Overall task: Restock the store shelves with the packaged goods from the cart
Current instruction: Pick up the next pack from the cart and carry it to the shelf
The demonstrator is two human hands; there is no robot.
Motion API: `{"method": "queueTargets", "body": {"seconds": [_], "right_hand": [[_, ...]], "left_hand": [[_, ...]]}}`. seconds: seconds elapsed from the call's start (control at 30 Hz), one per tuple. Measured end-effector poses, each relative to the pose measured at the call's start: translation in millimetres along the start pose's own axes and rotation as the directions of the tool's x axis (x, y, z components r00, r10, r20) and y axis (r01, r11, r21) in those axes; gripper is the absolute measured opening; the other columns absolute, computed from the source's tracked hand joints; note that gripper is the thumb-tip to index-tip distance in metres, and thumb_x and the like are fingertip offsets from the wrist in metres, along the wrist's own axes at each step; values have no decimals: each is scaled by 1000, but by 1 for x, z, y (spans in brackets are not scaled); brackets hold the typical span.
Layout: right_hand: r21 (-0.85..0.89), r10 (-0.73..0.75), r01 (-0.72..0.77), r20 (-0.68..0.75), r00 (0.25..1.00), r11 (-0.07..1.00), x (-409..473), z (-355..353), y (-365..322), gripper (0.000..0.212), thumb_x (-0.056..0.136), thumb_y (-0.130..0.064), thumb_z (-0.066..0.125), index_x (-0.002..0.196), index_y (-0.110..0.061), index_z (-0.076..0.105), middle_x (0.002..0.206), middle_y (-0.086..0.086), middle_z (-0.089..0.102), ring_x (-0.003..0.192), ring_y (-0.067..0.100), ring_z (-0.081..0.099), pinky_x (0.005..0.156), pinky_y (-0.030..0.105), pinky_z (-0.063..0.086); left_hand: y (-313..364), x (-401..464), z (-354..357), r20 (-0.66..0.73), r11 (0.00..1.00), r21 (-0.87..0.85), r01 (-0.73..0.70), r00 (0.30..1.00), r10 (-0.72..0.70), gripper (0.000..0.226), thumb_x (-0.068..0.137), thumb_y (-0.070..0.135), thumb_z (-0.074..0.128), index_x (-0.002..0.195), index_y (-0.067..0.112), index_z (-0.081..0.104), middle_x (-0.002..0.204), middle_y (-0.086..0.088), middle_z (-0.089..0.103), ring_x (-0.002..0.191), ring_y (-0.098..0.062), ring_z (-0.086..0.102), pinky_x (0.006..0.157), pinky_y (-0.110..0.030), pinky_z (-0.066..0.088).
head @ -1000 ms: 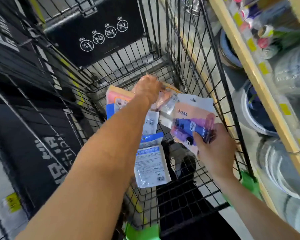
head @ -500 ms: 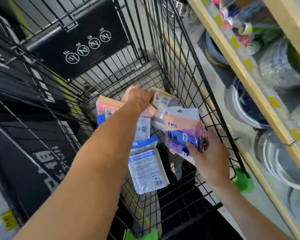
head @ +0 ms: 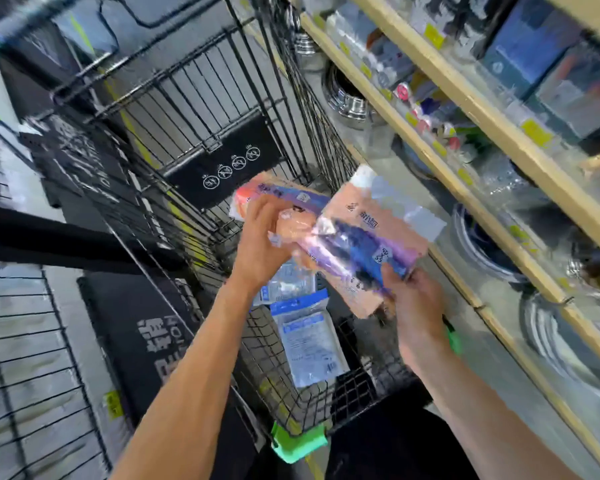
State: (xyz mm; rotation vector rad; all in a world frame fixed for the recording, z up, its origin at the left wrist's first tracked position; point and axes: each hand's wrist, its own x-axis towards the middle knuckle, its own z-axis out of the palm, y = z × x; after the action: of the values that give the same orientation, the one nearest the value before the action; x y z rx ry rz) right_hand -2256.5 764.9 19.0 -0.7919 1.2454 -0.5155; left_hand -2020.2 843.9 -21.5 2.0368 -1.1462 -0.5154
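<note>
My right hand [head: 413,299] grips the lower edge of a peach and purple packet [head: 371,244], held up above the black wire cart [head: 222,109]. My left hand [head: 260,244] holds a second packet, orange with a blue stripe [head: 278,199], just left of the first; the two packets touch or overlap. Two blue-and-white packets [head: 309,344] lie on the cart's floor below both hands. The wooden store shelves [head: 430,157] run along the right side of the cart.
The shelves carry metal bowls [head: 350,102], clear plastic containers [head: 506,181] and boxed goods [head: 534,53], with yellow price tags on the edges. A black panel with white round signs [head: 229,168] hangs at the cart's far end. Green corner bumpers [head: 298,445] mark the cart's near rim.
My left hand has lifted the orange packet out of the cart and brought it up beside the packet in my right hand. The view has swung up toward the shelves.
</note>
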Motion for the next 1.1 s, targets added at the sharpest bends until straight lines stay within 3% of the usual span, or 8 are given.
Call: {"method": "queueTargets", "body": {"seconds": [0.17,0.3,0.5,0.67,0.8,0.87,0.97,1.1], "right_hand": [[301,232,-254,106,967,919,-22,-12,-46,8,95,-21,61,98,-14,65,69,-3,57,58,10,50,51,20,38],[382,213,-282,214,953,880,-37,-23,-78,12,95,-21,58,98,-13,65,68,1,66,52,13,64,51,26,50],[461,199,-376,388,900,804,-61,-56,-104,53,80,-26,59,126,-1,61,129,24,60,116,38,56,113,56,33],[473,120,-253,292,949,844,-73,-101,-112,52,74,-26,70,121,-4,67,116,19,69,98,34,66,98,48,48],[466,21,-90,152,988,880,-79,-151,-132,33,86,-18,65,115,-3,67,104,16,69,90,29,64,95,45,49],[402,-72,24,104,992,915,-81,-177,-142,29,82,-18,68,107,-3,69,93,12,73,77,24,68,81,39,51],[306,-185,155,74,980,939,-87,-210,-147,47,76,-20,71,117,3,67,108,20,73,88,31,69,87,43,51],[383,-216,181,50,975,906,-89,-239,-147,46,81,-12,69,124,5,62,118,25,65,89,31,65,90,45,50]], "left_hand": [[87,-46,-15,-146,986,-166,-24,989,-1,46,81,40,73,120,18,61,127,-5,52,121,-11,48,98,-14,36],[143,-83,-4,-182,974,-219,-56,983,16,29,98,32,50,111,10,64,123,-4,55,121,-19,51,102,-31,41],[205,-126,29,-147,961,-235,-143,983,110,34,101,47,41,102,22,63,113,9,55,112,-8,52,94,-21,38],[250,-132,47,-132,933,-232,-274,959,249,27,101,52,38,111,39,60,127,31,50,122,6,48,96,-13,38],[252,-108,60,-391,895,-404,-190,920,18,32,104,24,45,133,18,55,145,-5,46,129,-22,53,103,-35,46],[266,-79,57,-223,802,-597,-8,962,-157,29,100,15,56,126,26,59,134,-8,56,99,-25,68,78,-34,57],[291,-42,60,376,692,-590,417,900,-222,35,94,21,62,127,8,62,99,-10,69,63,-16,67,54,-27,56],[314,-9,74,668,678,-499,540,738,-96,64,85,36,71,134,-1,54,134,-31,55,97,-30,61,79,-38,53]]}}
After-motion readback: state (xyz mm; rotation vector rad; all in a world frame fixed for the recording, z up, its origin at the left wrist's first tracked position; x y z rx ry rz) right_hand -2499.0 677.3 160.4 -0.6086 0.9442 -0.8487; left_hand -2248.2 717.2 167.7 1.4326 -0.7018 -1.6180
